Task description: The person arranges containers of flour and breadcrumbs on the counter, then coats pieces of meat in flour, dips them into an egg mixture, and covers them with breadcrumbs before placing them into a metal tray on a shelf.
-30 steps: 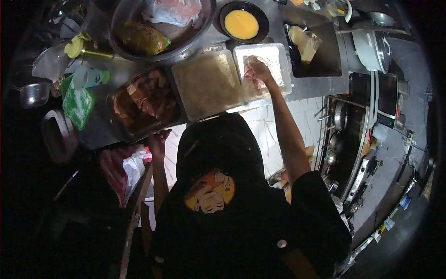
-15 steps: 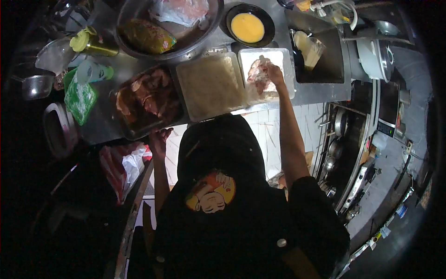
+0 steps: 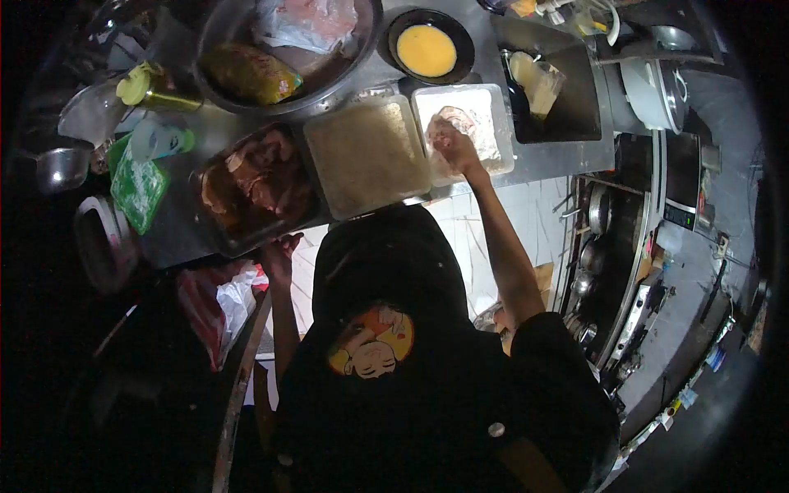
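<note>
My right hand [image 3: 454, 149] is over a white-lined tray [image 3: 493, 156] of white powder that looks like flour. Its fingers are curled on the near left part of a piece of raw meat [image 3: 467, 119], partly dusted white; the fingertips are hidden. Below the near edge of a dark tray of raw meat [image 3: 267, 168] hangs my left hand [image 3: 279, 253], dim, with loosely bent fingers apart and nothing visible in them. Between the two trays lies a shallow container [image 3: 366, 156] of pale, beige contents.
Behind the trays are a black bowl of yellow liquid [image 3: 426, 51] and a large metal basin [image 3: 246, 103] holding bags. A sink [image 3: 575, 115] lies to the right. On the left are a green tray [image 3: 136, 189], a green-lidded bottle [image 3: 148, 86] and a plastic cup [image 3: 160, 138].
My right hand has moved from the right side of the meat to its near left side, within the powder tray. My left hand stays near the meat tray's edge. The view has shifted slightly.
</note>
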The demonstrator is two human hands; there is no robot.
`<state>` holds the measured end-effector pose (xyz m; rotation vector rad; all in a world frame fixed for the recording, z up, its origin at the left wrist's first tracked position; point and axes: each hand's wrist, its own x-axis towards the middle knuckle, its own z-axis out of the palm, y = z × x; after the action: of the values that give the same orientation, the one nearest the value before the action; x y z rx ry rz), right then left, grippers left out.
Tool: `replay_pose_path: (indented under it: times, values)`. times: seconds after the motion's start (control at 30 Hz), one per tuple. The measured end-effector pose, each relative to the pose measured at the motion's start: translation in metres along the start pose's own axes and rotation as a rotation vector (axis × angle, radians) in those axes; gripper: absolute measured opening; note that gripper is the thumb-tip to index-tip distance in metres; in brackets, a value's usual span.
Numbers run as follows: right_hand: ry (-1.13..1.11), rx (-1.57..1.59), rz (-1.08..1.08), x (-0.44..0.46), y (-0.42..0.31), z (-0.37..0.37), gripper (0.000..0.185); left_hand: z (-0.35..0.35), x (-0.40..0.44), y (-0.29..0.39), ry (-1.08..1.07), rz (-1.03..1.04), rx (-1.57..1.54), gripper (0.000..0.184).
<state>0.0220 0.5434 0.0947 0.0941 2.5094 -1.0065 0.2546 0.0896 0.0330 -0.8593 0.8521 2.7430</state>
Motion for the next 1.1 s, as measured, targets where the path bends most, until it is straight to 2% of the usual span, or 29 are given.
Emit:
replay_pose_path:
  times: [0.07,0.2,0.27,0.3,0.37,0.4,0.47,0.57,0.6,0.7,0.77,0.87,0.9,0.97,1.07,1.1]
  values:
    - [0.093,-0.462,0.161,-0.03,-0.051,-0.026,0.024,0.012,-0.008,0.0,0.155,0.052,0.014,0.025]
    - [0.184,-0.605,0.045,-0.036,-0.029,-0.017,0.037,0.02,-0.006,0.0,0.053,0.076,0.002,0.021]
    - [0.143,-0.681,-0.019,-0.036,-0.024,-0.016,0.041,0.021,-0.006,0.0,0.195,0.053,0.093,0.018]
    - [0.142,-0.682,-0.019,-0.036,-0.024,-0.018,0.041,0.015,-0.006,-0.001,0.196,0.052,0.092,0.018]
    - [0.143,-0.622,-0.015,-0.036,-0.026,-0.023,0.041,0.007,-0.004,-0.001,0.052,0.058,-0.049,0.018]
    - [0.142,-0.623,-0.017,-0.039,-0.029,-0.024,0.041,0.003,-0.004,-0.002,0.053,0.059,-0.051,0.018]
    - [0.301,-0.681,-0.155,-0.045,-0.027,-0.024,0.033,0.004,-0.004,-0.003,0.046,0.078,-0.046,0.019]
    - [0.34,-0.683,-0.234,-0.041,-0.021,-0.034,0.024,0.009,-0.007,-0.008,0.1,0.17,0.001,0.022]
    - [0.319,-0.657,-0.169,-0.041,-0.024,-0.041,0.017,0.007,-0.006,-0.008,0.099,0.171,-0.001,0.022]
    - [0.35,-0.639,-0.092,-0.046,-0.047,-0.07,0.017,0.0,-0.001,-0.006,0.165,0.062,-0.006,0.023]
    - [0.362,-0.595,-0.089,-0.055,-0.067,-0.094,0.016,0.0,-0.001,-0.007,0.038,0.093,0.146,0.023]
    - [0.39,-0.459,-0.087,-0.065,-0.09,-0.124,0.015,-0.006,0.003,-0.008,0.01,0.081,0.012,0.019]
    - [0.391,-0.457,-0.085,-0.064,-0.082,-0.131,0.015,-0.007,0.005,-0.006,-0.028,0.048,-0.045,0.018]
    - [0.242,-0.019,-0.213,-0.057,-0.061,-0.148,0.023,0.001,-0.002,-0.005,0.046,0.067,0.017,0.016]
    - [0.255,-0.177,-0.129,-0.023,0.001,-0.135,0.026,0.024,-0.008,0.001,0.138,0.086,0.077,0.015]
    - [0.259,-0.174,-0.127,-0.025,-0.002,-0.128,0.026,0.024,-0.007,0.001,0.16,0.085,0.071,0.014]
